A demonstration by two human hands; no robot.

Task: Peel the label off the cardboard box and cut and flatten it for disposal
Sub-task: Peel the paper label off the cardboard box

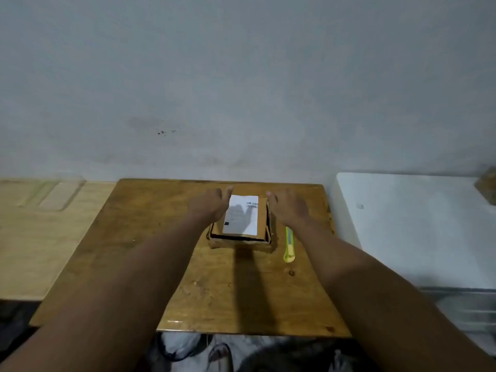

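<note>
Cardboard is what both hands are reaching for: the cardboard box (241, 226) sits at the far middle of the wooden table (150, 259), and two bare arms stretch out over the near half of the tabletop towards it. The left hand (208, 204) comes in at the box's left side, fingers straight and loosely spread, holding nothing. The right hand (290, 206) mirrors it at the right side, fingers likewise extended, empty. Whether either palm is actually touching the cardboard I cannot tell from this angle; both look level with the far top corners, with the box squarely between them.

On top lies the white label (241, 216), fully stuck down by the look of it, its long axis running near to far and the printed barcode at the far right corner. The box follows the same line, long side pointing away from the person.

Which hand is nearer? Practically a tie, though the left one overlaps the label's far left corner, so it looks better placed to start picking at an edge. The yellow-green utility knife (289, 245) lies just right of the box, parallel to it, below the right wrist; that hand has the shorter trip when cutting time comes.
</note>
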